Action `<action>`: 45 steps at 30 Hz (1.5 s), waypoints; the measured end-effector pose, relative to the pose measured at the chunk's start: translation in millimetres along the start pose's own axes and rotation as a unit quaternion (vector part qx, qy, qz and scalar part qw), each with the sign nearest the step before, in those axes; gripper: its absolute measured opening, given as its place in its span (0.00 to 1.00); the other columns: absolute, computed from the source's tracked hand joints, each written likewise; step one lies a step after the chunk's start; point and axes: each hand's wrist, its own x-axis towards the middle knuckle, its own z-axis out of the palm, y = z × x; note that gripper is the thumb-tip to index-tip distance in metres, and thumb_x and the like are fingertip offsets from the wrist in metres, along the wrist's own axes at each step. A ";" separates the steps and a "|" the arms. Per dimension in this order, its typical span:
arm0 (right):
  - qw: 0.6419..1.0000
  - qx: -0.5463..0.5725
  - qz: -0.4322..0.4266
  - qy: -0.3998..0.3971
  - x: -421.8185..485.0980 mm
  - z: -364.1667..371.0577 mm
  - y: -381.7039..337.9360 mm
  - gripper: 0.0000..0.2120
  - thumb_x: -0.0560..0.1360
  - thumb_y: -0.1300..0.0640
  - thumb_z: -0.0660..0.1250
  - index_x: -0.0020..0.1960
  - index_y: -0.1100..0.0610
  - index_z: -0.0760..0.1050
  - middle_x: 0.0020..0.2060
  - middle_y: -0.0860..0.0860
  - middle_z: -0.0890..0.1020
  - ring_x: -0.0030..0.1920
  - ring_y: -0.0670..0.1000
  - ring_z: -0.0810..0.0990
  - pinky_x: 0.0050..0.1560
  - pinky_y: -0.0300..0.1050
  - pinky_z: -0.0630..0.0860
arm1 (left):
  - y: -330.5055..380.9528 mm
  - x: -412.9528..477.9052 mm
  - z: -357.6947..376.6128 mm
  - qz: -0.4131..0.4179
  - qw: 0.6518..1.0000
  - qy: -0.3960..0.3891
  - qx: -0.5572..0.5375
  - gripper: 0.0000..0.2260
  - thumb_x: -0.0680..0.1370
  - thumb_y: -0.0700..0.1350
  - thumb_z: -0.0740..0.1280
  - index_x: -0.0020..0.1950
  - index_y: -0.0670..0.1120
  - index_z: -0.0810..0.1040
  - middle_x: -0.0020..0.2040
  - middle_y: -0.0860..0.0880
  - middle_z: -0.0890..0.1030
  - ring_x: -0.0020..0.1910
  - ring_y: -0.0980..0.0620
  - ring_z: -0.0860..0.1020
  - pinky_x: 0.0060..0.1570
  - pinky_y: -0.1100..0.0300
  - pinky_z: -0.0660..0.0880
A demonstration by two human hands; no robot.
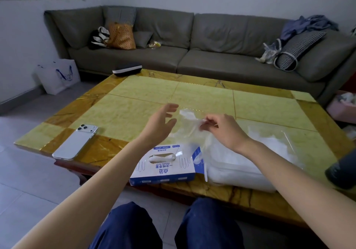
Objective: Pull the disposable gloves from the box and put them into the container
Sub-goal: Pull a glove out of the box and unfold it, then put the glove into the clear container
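Step in hand: transfer. Right hand (221,131) fingers pinch one clear disposable glove (189,121) above the bench (134,102), just beyond the glove box (165,168). Left hand (161,123) fingers spread, holding nothing. Next, probably: carry the glove right and release it over the clear container (240,175).

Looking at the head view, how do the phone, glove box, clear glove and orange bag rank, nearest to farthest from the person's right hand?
1. clear glove: pinched in the right hand itself.
2. glove box: below it, near edge of the table.
3. phone: far left on the table.
4. orange bag: back on the sofa.
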 end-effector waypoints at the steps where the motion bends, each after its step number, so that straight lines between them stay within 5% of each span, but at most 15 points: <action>1: 1.000 0.014 -0.005 -0.011 -1.5 -1.3 0.6 0.05 0.76 0.62 0.67 0.45 0.63 0.79 0.41 0.48 0.82 0.40 0.35 0.77 0.42 0.24 0.69 | 4.1 1.3 0.1 0.013 1.000 -0.013 -0.003 0.21 0.77 0.37 0.65 0.69 0.47 0.68 0.67 0.50 0.72 0.62 0.52 0.72 0.61 0.59 0.71; 4: 0.999 0.037 -0.012 -0.036 -4.7 -5.5 2.9 0.04 0.76 0.63 0.66 0.48 0.62 0.79 0.43 0.49 0.82 0.42 0.36 0.78 0.45 0.23 0.69 | 16.3 0.8 1.0 0.068 0.994 -0.083 0.008 0.23 0.75 0.38 0.69 0.68 0.50 0.70 0.67 0.53 0.72 0.62 0.55 0.71 0.60 0.60 0.70; 8: 0.997 -0.017 -0.007 -0.068 -8.6 -7.8 7.2 0.07 0.78 0.64 0.63 0.52 0.59 0.79 0.44 0.49 0.79 0.45 0.45 0.76 0.42 0.27 0.68 | 32.7 0.5 5.7 0.108 0.988 -0.100 0.049 0.07 0.75 0.38 0.69 0.51 0.46 0.81 0.48 0.53 0.80 0.51 0.54 0.77 0.58 0.57 0.73; 12: 0.996 -0.075 -0.022 0.047 -12.4 -10.0 7.8 0.13 0.78 0.58 0.63 0.61 0.60 0.73 0.55 0.53 0.77 0.55 0.49 0.74 0.52 0.33 0.67 | 44.4 7.8 7.5 0.108 0.986 -0.069 0.103 0.04 0.75 0.38 0.68 0.48 0.45 0.80 0.42 0.53 0.80 0.45 0.53 0.79 0.51 0.51 0.77; 14: 0.993 -0.012 -0.013 0.116 -18.9 -12.0 -4.2 0.21 0.76 0.48 0.61 0.63 0.61 0.68 0.55 0.53 0.74 0.54 0.48 0.74 0.51 0.33 0.70 | 53.4 12.7 6.5 0.098 0.986 -0.032 0.131 0.03 0.75 0.39 0.68 0.48 0.45 0.80 0.41 0.53 0.80 0.43 0.53 0.79 0.47 0.52 0.78; 17: 0.993 0.075 0.001 0.093 -33.5 -10.0 -25.3 0.33 0.71 0.40 0.61 0.69 0.58 0.61 0.61 0.49 0.69 0.59 0.44 0.71 0.58 0.35 0.71 | 72.5 20.9 8.0 0.107 0.973 0.005 0.202 0.04 0.77 0.42 0.65 0.49 0.45 0.79 0.42 0.52 0.80 0.42 0.53 0.79 0.41 0.59 0.78; 20: 0.995 0.090 0.029 0.040 -39.9 -6.6 -33.2 0.35 0.74 0.48 0.68 0.73 0.55 0.53 0.68 0.46 0.62 0.66 0.43 0.63 0.67 0.39 0.63 | 92.7 28.1 13.6 0.117 0.966 0.012 0.229 0.05 0.77 0.43 0.64 0.48 0.46 0.79 0.44 0.51 0.82 0.42 0.52 0.80 0.42 0.55 0.79; 22: 0.992 0.097 0.051 0.063 -34.2 -8.7 -27.5 0.30 0.76 0.56 0.67 0.72 0.56 0.55 0.65 0.49 0.64 0.63 0.47 0.67 0.63 0.37 0.66 | 104.9 31.2 20.3 0.124 0.968 -0.004 0.220 0.05 0.76 0.42 0.64 0.47 0.47 0.80 0.44 0.51 0.83 0.43 0.51 0.80 0.44 0.52 0.79; 24: 0.985 0.092 0.082 0.117 -23.2 -14.8 -16.1 0.22 0.76 0.61 0.65 0.67 0.60 0.61 0.60 0.55 0.70 0.51 0.48 0.74 0.44 0.29 0.70 | 114.8 33.7 26.3 0.132 0.966 -0.019 0.220 0.05 0.75 0.42 0.65 0.46 0.47 0.80 0.45 0.51 0.82 0.44 0.51 0.79 0.45 0.52 0.79; 26: 0.977 0.077 0.106 0.166 -15.0 -26.3 1.0 0.15 0.77 0.64 0.64 0.62 0.64 0.66 0.51 0.59 0.76 0.37 0.45 0.73 0.33 0.32 0.71 | 122.4 37.4 29.9 0.135 0.961 -0.028 0.241 0.06 0.75 0.41 0.64 0.48 0.47 0.80 0.47 0.50 0.81 0.46 0.50 0.78 0.45 0.52 0.78; 29: 0.969 -0.009 0.107 0.224 -8.1 -52.9 27.5 0.09 0.77 0.65 0.63 0.57 0.64 0.73 0.46 0.56 0.79 0.37 0.47 0.73 0.32 0.30 0.68 | 127.6 50.6 31.3 0.130 0.954 -0.012 0.268 0.07 0.77 0.43 0.63 0.51 0.47 0.79 0.49 0.49 0.81 0.47 0.48 0.78 0.46 0.52 0.77; 32: 0.954 -0.102 0.095 0.264 -4.2 -81.2 35.6 0.08 0.79 0.61 0.61 0.50 0.62 0.77 0.43 0.55 0.80 0.41 0.53 0.75 0.38 0.42 0.68 | 136.1 60.1 36.2 0.148 0.955 0.036 0.253 0.08 0.79 0.45 0.61 0.52 0.46 0.78 0.50 0.47 0.82 0.48 0.45 0.78 0.46 0.52 0.77; 37: 0.909 -0.198 -0.015 0.366 -11.3 -107.4 30.8 0.14 0.71 0.74 0.61 0.47 0.59 0.77 0.44 0.53 0.80 0.48 0.54 0.73 0.41 0.47 0.72 | 146.7 54.2 47.4 0.239 0.945 0.097 0.199 0.05 0.79 0.40 0.60 0.50 0.42 0.75 0.48 0.47 0.80 0.48 0.47 0.75 0.50 0.51 0.72; 41: 0.924 -0.227 -0.083 0.296 -30.8 -98.8 46.2 0.17 0.68 0.78 0.61 0.44 0.59 0.78 0.41 0.51 0.80 0.47 0.54 0.74 0.42 0.45 0.72 | 120.8 46.8 55.6 0.264 0.938 0.036 0.223 0.03 0.79 0.41 0.62 0.49 0.45 0.75 0.51 0.50 0.79 0.53 0.51 0.74 0.56 0.59 0.68; 45: 0.970 -0.229 -0.028 0.075 -53.7 -75.2 63.8 0.20 0.71 0.76 0.58 0.50 0.55 0.78 0.47 0.47 0.78 0.51 0.47 0.74 0.49 0.40 0.71 | 82.2 33.1 73.1 0.260 0.905 -0.082 0.326 0.04 0.80 0.44 0.62 0.53 0.49 0.75 0.56 0.53 0.78 0.59 0.54 0.69 0.60 0.63 0.60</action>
